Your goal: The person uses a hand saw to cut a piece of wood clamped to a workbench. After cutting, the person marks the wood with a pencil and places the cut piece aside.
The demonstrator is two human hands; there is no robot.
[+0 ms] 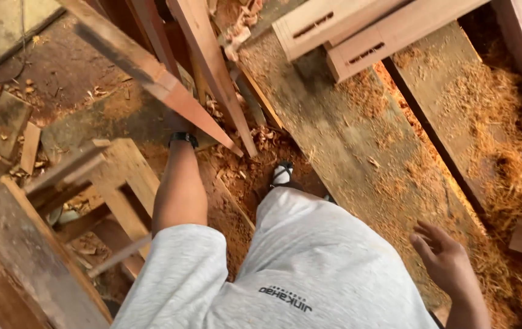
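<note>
From my seat I look straight down over a grey shirt and shorts onto a workshop floor [72, 79] covered in reddish shavings. My left arm reaches forward, a black wristband [183, 139] on the wrist, and the left hand [179, 125] goes up under a long reddish wooden plank [151, 73] that slants from the top left corner of the view down toward the middle. The hand is mostly hidden behind that plank, so I cannot tell whether its grip is closed round the wood or only touching its underside; I judge it is there to steady or carry the raised end, since the plank hangs clear of the floor.

My right hand [447, 259] hangs free at the lower right, fingers spread and loosely curled, holding nothing. It hovers over a broad sawdust-strewn board [346, 140] lying on the floor, probably held out for balance while I step. One sandalled foot [282, 175] shows just ahead of the shorts, planted beside that board's near left edge.

Counting: two pale beams with slots cut in them [358, 36] lie side by side at the top edge, resting across the boards. At least two more slim sticks [212, 67] lean beside the plank. One wooden stool-like frame [112, 176] stands at the left, near my left forearm. One small offcut block [521, 234] sits in the shavings at the right edge.
</note>
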